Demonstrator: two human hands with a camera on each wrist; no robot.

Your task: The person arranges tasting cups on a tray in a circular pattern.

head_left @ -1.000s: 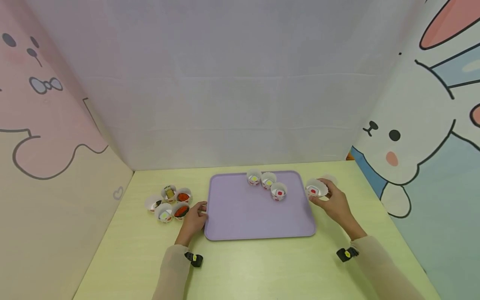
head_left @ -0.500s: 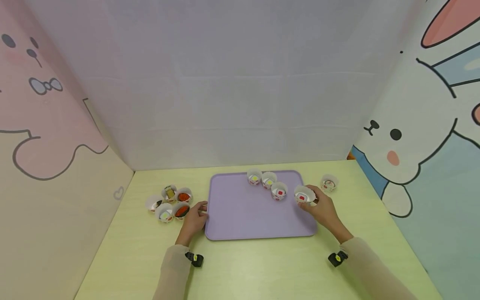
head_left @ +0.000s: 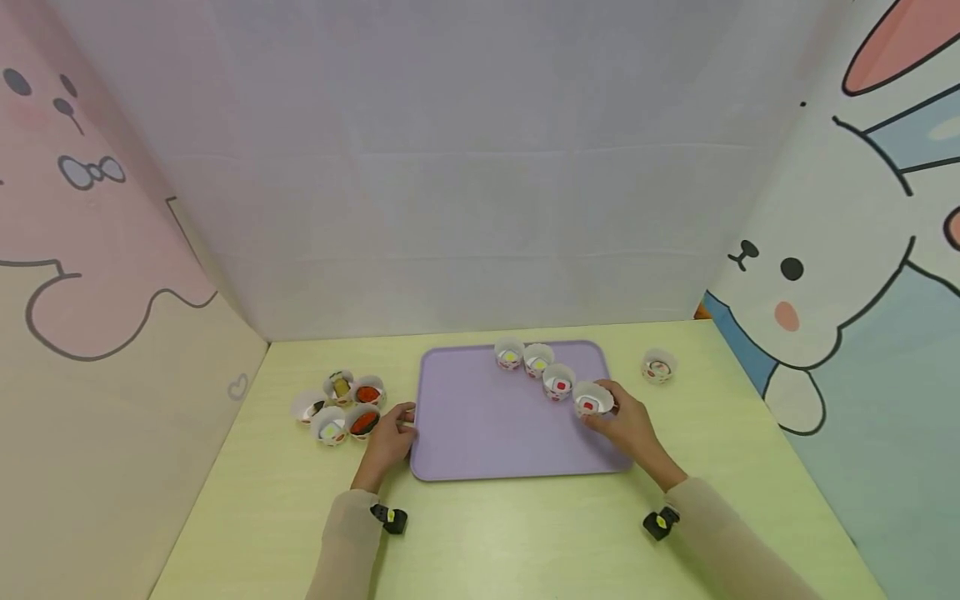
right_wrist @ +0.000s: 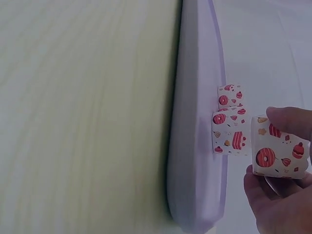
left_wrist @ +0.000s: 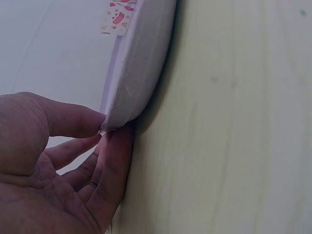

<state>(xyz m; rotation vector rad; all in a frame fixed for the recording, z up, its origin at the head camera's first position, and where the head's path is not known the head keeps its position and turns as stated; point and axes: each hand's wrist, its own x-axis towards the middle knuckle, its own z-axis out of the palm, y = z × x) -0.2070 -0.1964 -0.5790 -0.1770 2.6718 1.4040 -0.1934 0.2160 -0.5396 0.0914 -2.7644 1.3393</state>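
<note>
A paper cupcake cup (head_left: 592,397) with a small white and red piece inside is held by my right hand (head_left: 630,427), over the right part of the lilac tray (head_left: 487,433). In the right wrist view, thumb and fingers grip this cup (right_wrist: 280,153), printed with red sweets, close beside another printed cup (right_wrist: 230,131). Three more cupcake cups stand on the tray: two with white and yellow pieces at the back edge, and one with a red piece (head_left: 558,383). My left hand (head_left: 388,442) pinches the tray's left rim; thumb and fingertips meet on that rim (left_wrist: 127,83) in the left wrist view.
Left of the tray stands a cluster of several filled cupcake cups (head_left: 330,427), close to my left hand. One more cup (head_left: 658,367) is on the table (head_left: 487,533) at the back right. A pale cloth wall (head_left: 480,208) rises behind the table.
My right hand has carried its cupcake cup leftward from beside the tray to over it, up near the cup with the red piece. The left hand stays at the tray's rim.
</note>
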